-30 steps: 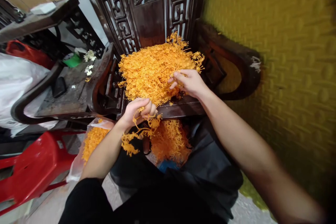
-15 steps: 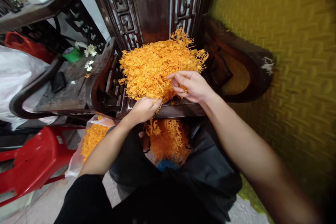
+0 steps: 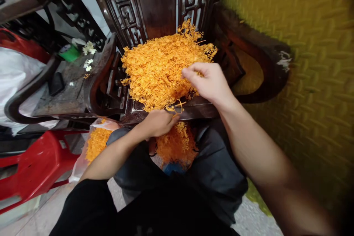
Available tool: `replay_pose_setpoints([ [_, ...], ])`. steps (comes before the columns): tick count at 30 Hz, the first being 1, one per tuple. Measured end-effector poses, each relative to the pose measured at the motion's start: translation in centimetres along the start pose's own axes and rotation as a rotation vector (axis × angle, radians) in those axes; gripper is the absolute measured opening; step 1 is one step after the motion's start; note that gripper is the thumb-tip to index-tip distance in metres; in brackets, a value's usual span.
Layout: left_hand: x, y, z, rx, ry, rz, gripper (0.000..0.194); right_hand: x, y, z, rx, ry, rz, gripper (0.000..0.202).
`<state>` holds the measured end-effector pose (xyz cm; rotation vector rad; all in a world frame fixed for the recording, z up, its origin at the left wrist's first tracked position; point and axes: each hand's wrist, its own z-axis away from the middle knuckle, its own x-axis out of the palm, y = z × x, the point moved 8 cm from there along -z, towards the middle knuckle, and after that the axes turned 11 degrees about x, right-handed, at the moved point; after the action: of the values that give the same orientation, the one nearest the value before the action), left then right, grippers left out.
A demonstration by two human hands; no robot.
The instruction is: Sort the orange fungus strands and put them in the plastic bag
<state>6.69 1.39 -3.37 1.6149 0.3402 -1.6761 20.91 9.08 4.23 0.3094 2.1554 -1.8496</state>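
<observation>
A big heap of thin, branched orange plastic sprigs (image 3: 157,66) covers the seat of a carved dark wooden chair (image 3: 163,3). My left hand (image 3: 159,122) is closed at the seat's front edge, with an orange plastic sprig (image 3: 179,108) sticking out past its thumb. Over the right side of the heap, my right hand (image 3: 208,81) is closed, thumb and fingertips pinched together. What lies between those fingertips is too small to make out. More orange sprigs (image 3: 177,145) fill something blue (image 3: 173,168) between my knees, below the seat.
At the left stand a red plastic chair (image 3: 41,166) and a clear bag of orange pieces (image 3: 96,143). A second wooden seat (image 3: 66,99) holds a dark phone-like object (image 3: 56,84), a green tape roll (image 3: 69,53) and small white flowers (image 3: 89,48). Yellow textured sheeting (image 3: 312,62) lies at right.
My left hand has moved right and slightly down, its sprig now showing past the thumb. My right hand has turned, lifted a little and drawn its fingers together.
</observation>
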Motion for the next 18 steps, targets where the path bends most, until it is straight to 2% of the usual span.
replay_pose_setpoints([
  [4,-0.7,-0.1,0.3,-0.023,0.069,-0.121,0.06,5.3,0.7,2.3,-0.029,-0.603,0.144,0.02],
  [5,-0.6,0.0,0.3,-0.023,0.061,-0.143,0.058,6.4,0.9,3.1,-0.042,-0.712,0.195,0.017],
  [6,-0.5,0.1,0.3,-0.023,0.053,-0.15,0.057,7.0,1.1,3.6,-0.049,-0.764,0.237,0.016],
  [7,-0.3,0.3,0.3,-0.023,0.05,-0.144,0.056,7.1,1.1,3.6,-0.047,-0.751,0.265,0.017],
  [8,-0.3,0.5,0.3,-0.022,0.052,-0.13,0.056,6.6,1.1,3.2,-0.034,-0.674,0.274,0.019],
  [10,-0.6,0.8,0.3,-0.015,0.066,-0.092,0.055,4.8,1.0,2.1,0.009,-0.451,0.24,0.022],
  [12,-1.6,0.9,0.4,-0.016,0.109,-0.05,0.056,3.2,0.9,1.6,0.048,-0.287,0.136,0.031],
  [16,-4.8,0.9,0.5,-0.005,0.253,0.11,0.056,2.1,0.8,1.7,0.122,-0.123,-0.242,0.051],
  [18,-5.8,0.9,0.4,0.011,0.278,0.19,0.056,2.1,0.4,1.9,0.159,-0.084,-0.418,0.052],
])
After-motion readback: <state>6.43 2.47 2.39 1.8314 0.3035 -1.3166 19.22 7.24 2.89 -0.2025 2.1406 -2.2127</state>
